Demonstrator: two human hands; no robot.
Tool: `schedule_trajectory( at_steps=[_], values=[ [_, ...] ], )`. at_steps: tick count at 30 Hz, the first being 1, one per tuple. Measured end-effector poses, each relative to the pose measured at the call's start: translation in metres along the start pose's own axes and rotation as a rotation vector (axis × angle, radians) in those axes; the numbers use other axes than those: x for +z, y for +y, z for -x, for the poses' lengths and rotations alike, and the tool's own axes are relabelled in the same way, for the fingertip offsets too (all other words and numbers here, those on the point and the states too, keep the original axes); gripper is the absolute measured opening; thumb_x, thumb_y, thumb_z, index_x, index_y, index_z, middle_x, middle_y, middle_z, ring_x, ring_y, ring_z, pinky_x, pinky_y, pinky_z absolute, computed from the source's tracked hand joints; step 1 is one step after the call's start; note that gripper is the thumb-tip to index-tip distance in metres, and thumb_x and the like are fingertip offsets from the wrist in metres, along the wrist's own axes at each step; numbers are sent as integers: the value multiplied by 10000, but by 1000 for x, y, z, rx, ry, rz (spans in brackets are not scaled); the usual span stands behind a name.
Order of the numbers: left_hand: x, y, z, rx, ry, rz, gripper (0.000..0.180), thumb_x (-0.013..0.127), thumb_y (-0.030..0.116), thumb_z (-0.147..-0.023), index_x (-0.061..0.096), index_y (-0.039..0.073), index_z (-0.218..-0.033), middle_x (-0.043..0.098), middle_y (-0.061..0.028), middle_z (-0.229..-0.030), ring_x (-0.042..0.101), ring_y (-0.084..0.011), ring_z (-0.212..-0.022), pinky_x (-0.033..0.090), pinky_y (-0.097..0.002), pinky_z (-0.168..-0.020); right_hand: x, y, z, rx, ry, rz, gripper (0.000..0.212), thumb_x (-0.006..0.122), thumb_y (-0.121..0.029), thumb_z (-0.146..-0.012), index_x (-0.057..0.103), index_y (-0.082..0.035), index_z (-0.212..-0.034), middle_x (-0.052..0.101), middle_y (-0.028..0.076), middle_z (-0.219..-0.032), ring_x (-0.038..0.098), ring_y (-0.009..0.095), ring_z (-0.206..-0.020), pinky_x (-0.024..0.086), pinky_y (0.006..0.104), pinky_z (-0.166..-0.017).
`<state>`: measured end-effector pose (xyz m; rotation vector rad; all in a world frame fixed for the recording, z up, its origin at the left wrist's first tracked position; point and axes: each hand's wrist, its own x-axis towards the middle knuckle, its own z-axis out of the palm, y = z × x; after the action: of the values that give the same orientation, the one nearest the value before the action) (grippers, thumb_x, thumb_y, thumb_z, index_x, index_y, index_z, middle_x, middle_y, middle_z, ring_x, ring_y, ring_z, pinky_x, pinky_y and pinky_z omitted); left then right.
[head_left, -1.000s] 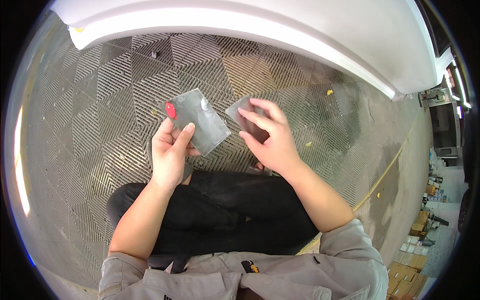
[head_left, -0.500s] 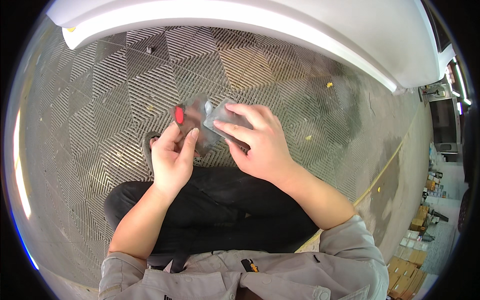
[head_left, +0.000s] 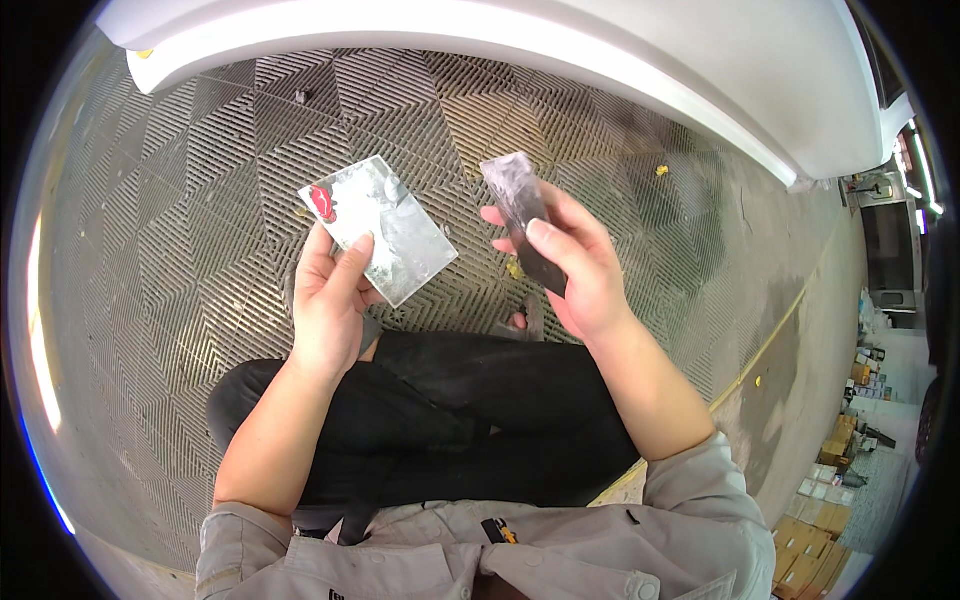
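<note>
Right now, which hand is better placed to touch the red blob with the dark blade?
Likely the right hand: it holds the dark blade, pale-smeared end free. The left hand is occupied holding the pale plate, red blob near its left corner.

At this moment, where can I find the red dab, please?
In the head view, the red dab is left of centre, near the left corner of the rectangular plate, just above the left hand.
</note>
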<state>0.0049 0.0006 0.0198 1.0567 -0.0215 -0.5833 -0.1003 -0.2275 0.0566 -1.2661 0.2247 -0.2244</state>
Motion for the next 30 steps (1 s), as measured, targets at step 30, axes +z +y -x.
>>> schedule_trajectory(
  at_steps=[30],
  values=[
    [-10,6,-2,-64,-40,39,422,650,61,-1065,541,93,-1472,759,-56,-1215,768,-149,-1039,665,-333,-872,-40,11,1,-533,240,593,253,601,-162,-1128,720,60,-1159,704,4,-943,602,71,-834,499,262,-741]
  ],
)
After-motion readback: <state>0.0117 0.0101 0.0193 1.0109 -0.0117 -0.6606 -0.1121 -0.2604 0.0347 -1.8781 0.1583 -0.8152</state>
